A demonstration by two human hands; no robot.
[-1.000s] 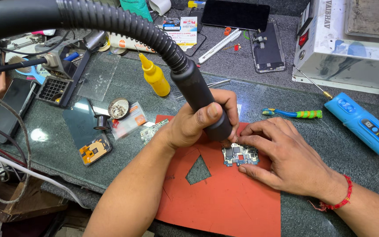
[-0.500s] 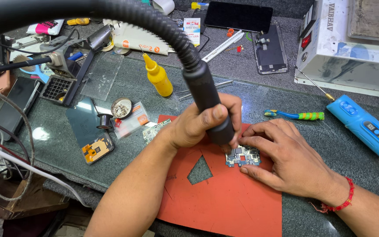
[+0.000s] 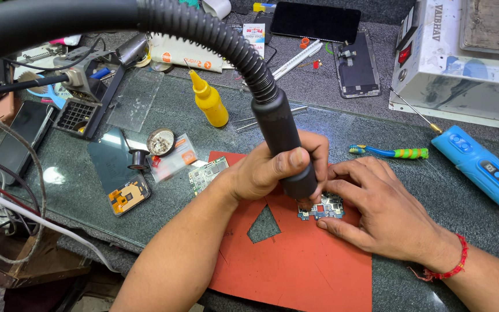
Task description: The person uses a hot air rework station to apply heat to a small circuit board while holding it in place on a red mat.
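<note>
On a dark glass-topped workbench (image 3: 76, 185) lies an orange-red rubber mat (image 3: 295, 266). Left hand (image 3: 272, 167), fingers wrapped tight, grips a black hot-air wand with ribbed hose (image 3: 281, 144); its long axis stands near upright, nozzle pointing down at a small multicoloured circuit board (image 3: 327, 207) on the mat. Right hand (image 3: 385, 216) rests on it, fingers spread flat, pinning its right edge.

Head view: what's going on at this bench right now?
A person works over a small circuit board lying on an orange mat. The left hand grips a black hot-air wand with its tip down at the board. The right hand lies flat beside the board, fingers pinning its edge. A yellow bottle and a toothbrush lie nearby.
</note>
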